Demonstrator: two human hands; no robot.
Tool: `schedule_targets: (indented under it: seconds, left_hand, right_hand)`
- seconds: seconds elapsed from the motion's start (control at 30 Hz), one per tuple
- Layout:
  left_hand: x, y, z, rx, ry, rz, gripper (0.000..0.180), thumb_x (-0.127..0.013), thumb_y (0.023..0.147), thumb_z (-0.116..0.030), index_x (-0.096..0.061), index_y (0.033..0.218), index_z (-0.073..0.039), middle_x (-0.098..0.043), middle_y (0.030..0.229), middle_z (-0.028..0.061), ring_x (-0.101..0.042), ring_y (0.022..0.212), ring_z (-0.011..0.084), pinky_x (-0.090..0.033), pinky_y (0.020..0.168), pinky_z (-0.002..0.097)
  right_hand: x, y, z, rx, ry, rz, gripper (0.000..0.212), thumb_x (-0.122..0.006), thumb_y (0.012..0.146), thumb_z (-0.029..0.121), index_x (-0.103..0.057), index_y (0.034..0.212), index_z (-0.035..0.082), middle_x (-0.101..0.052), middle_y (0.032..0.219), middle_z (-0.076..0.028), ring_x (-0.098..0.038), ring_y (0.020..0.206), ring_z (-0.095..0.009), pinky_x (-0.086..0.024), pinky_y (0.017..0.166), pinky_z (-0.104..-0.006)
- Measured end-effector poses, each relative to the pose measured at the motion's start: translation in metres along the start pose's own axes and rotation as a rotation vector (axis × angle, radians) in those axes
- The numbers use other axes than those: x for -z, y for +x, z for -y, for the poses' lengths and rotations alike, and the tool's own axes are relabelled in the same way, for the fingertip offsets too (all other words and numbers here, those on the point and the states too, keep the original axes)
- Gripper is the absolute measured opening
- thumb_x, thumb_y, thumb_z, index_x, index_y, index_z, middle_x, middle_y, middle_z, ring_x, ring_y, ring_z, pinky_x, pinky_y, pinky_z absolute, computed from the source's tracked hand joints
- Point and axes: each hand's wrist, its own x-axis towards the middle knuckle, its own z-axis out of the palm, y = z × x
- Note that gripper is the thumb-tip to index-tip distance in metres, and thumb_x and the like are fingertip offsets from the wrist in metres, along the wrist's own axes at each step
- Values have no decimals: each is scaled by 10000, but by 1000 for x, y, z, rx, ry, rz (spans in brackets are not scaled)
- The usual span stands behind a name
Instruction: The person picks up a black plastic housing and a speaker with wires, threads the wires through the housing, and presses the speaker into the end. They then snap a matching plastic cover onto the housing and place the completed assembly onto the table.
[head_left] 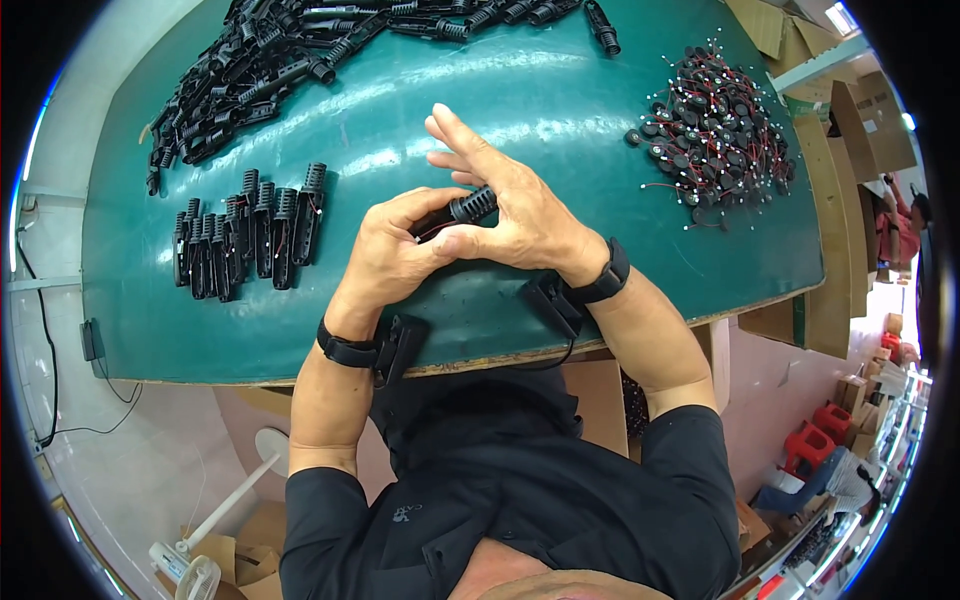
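Over the middle of the table, my left hand is closed around a black plastic housing with a ribbed end. Red wire shows along the housing's near side. My right hand is at the ribbed end, its fingers stretched out and apart. The right thumb reaches across toward the left thumb, below the housing. Part of the housing is hidden behind my fingers. To the left, a group of similar black housings lies side by side, some with red wire showing. Each wrist carries a black strap with a small box.
On the green table, a large heap of black housings fills the far left. A pile of small round black parts with red wires sits at the right. Cardboard boxes stand beyond the right edge. A white fan is at lower left.
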Motion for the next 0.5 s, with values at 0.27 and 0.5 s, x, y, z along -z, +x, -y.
schedule_targets:
  seconds: [0.27, 0.5]
  left_hand:
    - [1, -5, 2, 89, -260, 27, 435, -829, 909, -153, -698, 1276, 41, -717, 1027, 22, -644, 890, 85, -541, 774, 252]
    - [4, -2, -4, 188, -272, 65, 396, -790, 920, -66, -691, 1288, 45, -714, 1025, 14, -636, 892, 66, -537, 772, 235]
  right_hand:
    - [-7, -4, 3, 37, 14, -43, 1292, -878, 764, 586, -114, 1693, 113, -317, 1680, -226, -491, 1450, -382, -453, 1150, -505]
    - [11, -13, 7, 78, -52, -127, 1311, -893, 746, 577, -121, 1690, 94, -290, 1693, -220, -493, 1447, -389, -450, 1148, -513]
